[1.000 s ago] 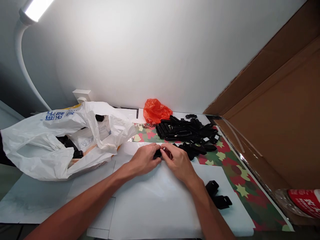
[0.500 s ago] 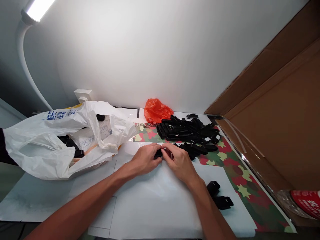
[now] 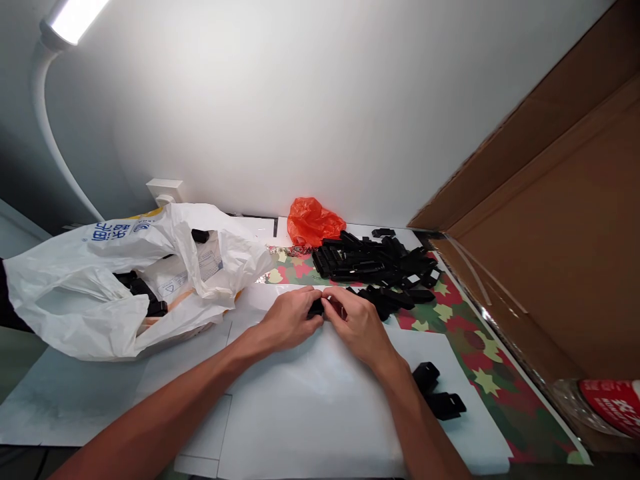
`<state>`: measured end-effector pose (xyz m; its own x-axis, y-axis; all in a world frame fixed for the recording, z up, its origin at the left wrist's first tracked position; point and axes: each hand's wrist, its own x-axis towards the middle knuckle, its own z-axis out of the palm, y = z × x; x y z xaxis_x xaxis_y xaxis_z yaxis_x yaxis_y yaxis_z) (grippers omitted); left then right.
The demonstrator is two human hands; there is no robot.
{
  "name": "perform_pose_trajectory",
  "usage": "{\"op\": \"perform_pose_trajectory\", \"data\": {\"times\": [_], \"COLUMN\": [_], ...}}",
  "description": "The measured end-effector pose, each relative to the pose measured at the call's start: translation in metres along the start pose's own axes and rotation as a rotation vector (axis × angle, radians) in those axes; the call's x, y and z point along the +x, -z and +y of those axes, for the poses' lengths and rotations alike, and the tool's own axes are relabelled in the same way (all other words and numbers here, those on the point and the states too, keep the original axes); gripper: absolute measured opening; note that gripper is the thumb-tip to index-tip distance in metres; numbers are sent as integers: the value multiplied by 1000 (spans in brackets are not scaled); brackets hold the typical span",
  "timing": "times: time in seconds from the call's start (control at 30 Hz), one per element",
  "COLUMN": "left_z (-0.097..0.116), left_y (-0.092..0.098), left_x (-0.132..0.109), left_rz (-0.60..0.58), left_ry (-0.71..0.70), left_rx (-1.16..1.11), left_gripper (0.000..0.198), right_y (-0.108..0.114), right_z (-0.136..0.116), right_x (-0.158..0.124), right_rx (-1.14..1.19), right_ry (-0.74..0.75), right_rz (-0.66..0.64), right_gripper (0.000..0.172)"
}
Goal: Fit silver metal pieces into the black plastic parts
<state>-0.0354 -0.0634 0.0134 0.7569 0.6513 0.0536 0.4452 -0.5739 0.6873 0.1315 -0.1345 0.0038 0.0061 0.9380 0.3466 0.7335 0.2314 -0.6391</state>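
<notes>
Between my two hands is a small black plastic part (image 3: 315, 308), mostly covered by the fingers. My left hand (image 3: 293, 317) is closed on it from the left, thumb below and fingers above. The fingertips of my right hand (image 3: 354, 320) are pinched together against its right end; whether they hold a second, smaller piece I cannot make out. Both hands are above the white paper (image 3: 310, 407). Just behind my right hand lies a heap of black plastic parts (image 3: 370, 260), some with white labels. Two black pieces (image 3: 445, 405) lie beside my right forearm.
A white plastic bag (image 3: 100, 320) with black parts inside stands open at the left. An orange plastic bag (image 3: 313, 223) sits against the wall. Cardboard (image 3: 550, 200) walls off the right side, with a red-labelled bottle (image 3: 607, 403) near it. A lamp (image 3: 47, 120) arches at the left.
Hardly anything differs. Both hands keep the same grip on the black part, and the whole view has shifted very slightly.
</notes>
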Motion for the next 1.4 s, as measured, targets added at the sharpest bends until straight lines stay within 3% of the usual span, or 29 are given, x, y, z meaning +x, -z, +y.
{"op": "perform_pose_trajectory", "data": {"times": [0.93, 1.4], "left_z": [0, -2], "left_y": [-1, -2], "left_x": [-1, -2], "left_rz": [7, 18], "left_ry": [2, -3], "left_rx": [-22, -1], "left_gripper": [30, 24], "right_y": [-1, -1], "right_z": [2, 1], "right_x": [-2, -3], "right_rx": [12, 21], "right_ry": [15, 9], "right_rz": [4, 11], "right_gripper": [16, 16]}}
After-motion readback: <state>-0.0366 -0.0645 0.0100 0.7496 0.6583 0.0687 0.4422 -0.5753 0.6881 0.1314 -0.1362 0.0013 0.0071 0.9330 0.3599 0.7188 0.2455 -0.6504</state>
